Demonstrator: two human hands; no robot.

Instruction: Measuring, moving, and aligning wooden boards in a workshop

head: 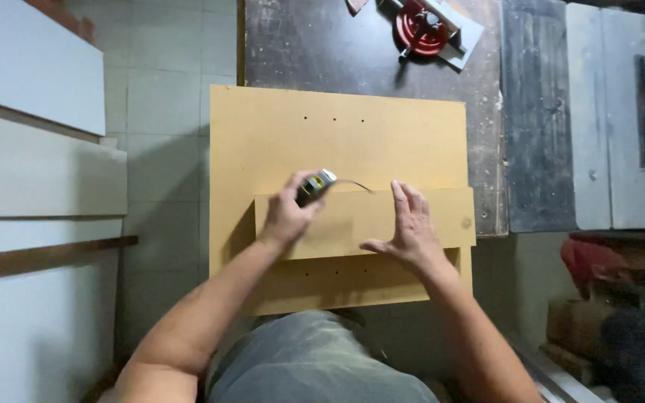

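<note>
My left hand (287,215) grips a small tape measure (315,186) with a yellow and dark case; a short length of its blade curls out to the right. My right hand (407,227) lies flat, fingers spread, on a narrow tan wooden board (352,222). That board rests across a larger tan panel (337,134) with a few small drilled holes near its far edge. Both hands sit along the narrow board's far edge, the tape blade between them.
A dark worn workbench (307,45) carries the panel, with a red and grey tool (427,28) at its far end. White boards (39,172) lean at the left over a tiled floor. A grey table saw top (614,119) stands to the right.
</note>
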